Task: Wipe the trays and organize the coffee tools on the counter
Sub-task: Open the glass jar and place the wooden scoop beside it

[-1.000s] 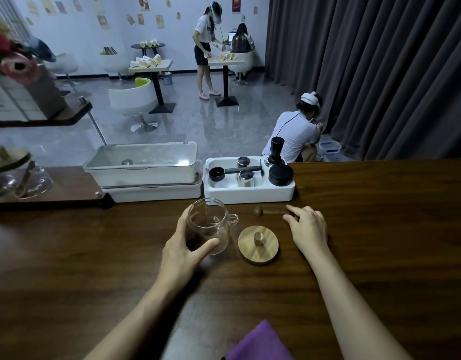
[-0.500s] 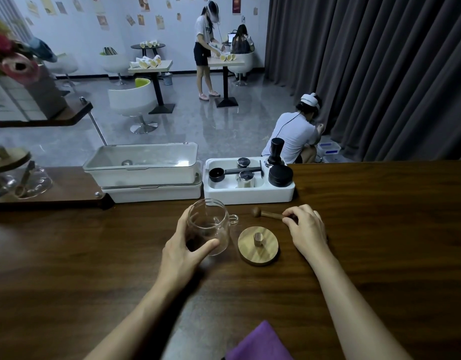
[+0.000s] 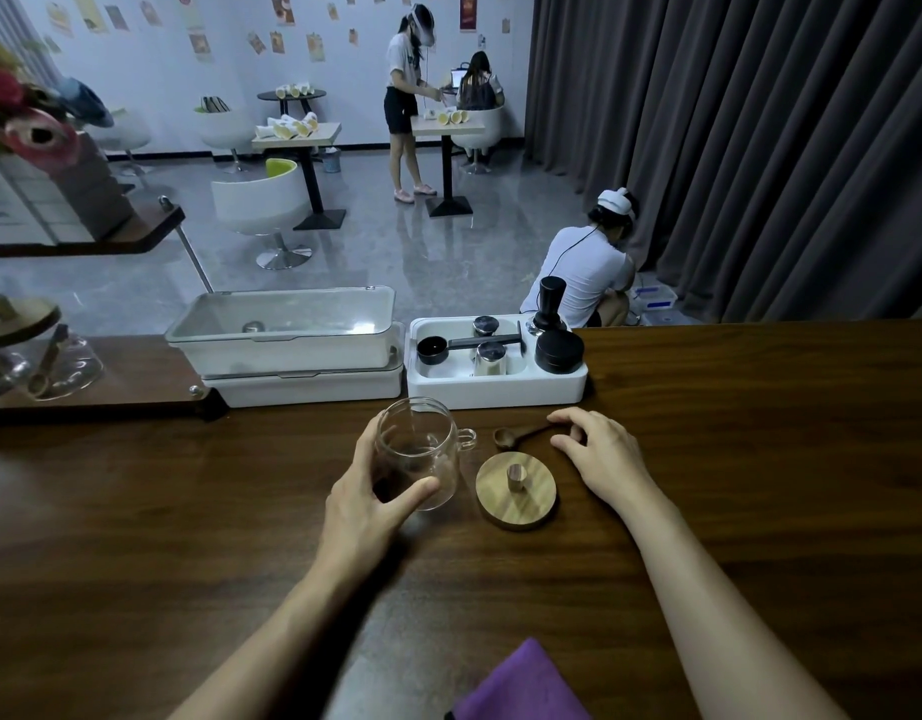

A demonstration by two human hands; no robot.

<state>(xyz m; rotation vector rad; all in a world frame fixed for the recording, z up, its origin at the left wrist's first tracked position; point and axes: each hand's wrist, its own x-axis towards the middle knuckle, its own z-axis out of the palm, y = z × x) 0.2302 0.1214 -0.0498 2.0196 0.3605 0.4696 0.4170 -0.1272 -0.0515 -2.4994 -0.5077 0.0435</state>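
Coffee tools sit partly sorted: a white tray (image 3: 495,394) at the far edge of the wooden counter (image 3: 760,485) holds a black scoop (image 3: 432,350), a metal cup (image 3: 491,358), a black tamper (image 3: 550,298) and a round black puck (image 3: 558,351). Just left of it, a clear bin (image 3: 292,330) rests on a stack of white trays (image 3: 313,387). In front of the tray stands a glass jar (image 3: 419,454), upright and open. The left hand (image 3: 367,504) grips it, thumb across the near side and fingers curled behind the glass. The jar's wooden lid (image 3: 516,495) lies flat just to its right, knob up. Beyond the lid, a wooden spoon (image 3: 513,436) lies on the counter with its bowl toward the jar. The right hand (image 3: 601,454) pinches the end of its handle between thumb and curled fingers. A purple cloth (image 3: 521,685) lies at the near edge between the forearms. Compared with a second ago, the right fingers have gone from lying over the handle to pinching it, and more of the spoon shows; the jar, lid and left hand have not shifted.
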